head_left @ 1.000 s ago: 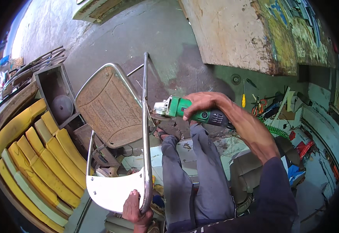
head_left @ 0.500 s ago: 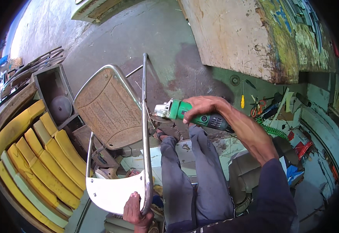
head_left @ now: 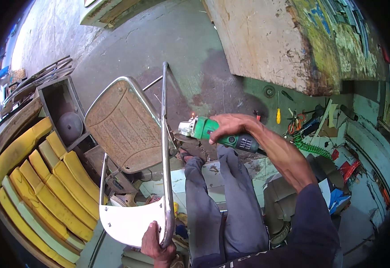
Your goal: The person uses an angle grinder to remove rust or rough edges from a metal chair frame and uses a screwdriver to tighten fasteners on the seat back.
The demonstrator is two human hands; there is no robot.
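A chair frame of chromed tube (head_left: 167,178) lies tilted in front of me, with a rusty brown seat panel (head_left: 121,127) and a white backrest panel (head_left: 134,221). At the corner of the white panel, my left hand (head_left: 158,245) is closed round the tube, its thumb on the panel's face. My right hand (head_left: 230,126) grips a green angle grinder (head_left: 213,128) by its body. The grinder's silver head (head_left: 187,127) is close to the tube beside the seat, its disc facing down; whether the disc touches metal I cannot tell. A small orange spark (head_left: 192,115) shows above the head.
Yellow pads (head_left: 56,178) are stacked at left beside a wooden box (head_left: 65,109). A worn wooden bench (head_left: 266,44) stands at far right. A yellow screwdriver (head_left: 278,114), a green coiled hose (head_left: 313,149) and loose tools lie on the floor at right.
A small spark now shows by the grinder's head. The grinder and my right hand have shifted very slightly; my left hand keeps its hold on the chair frame.
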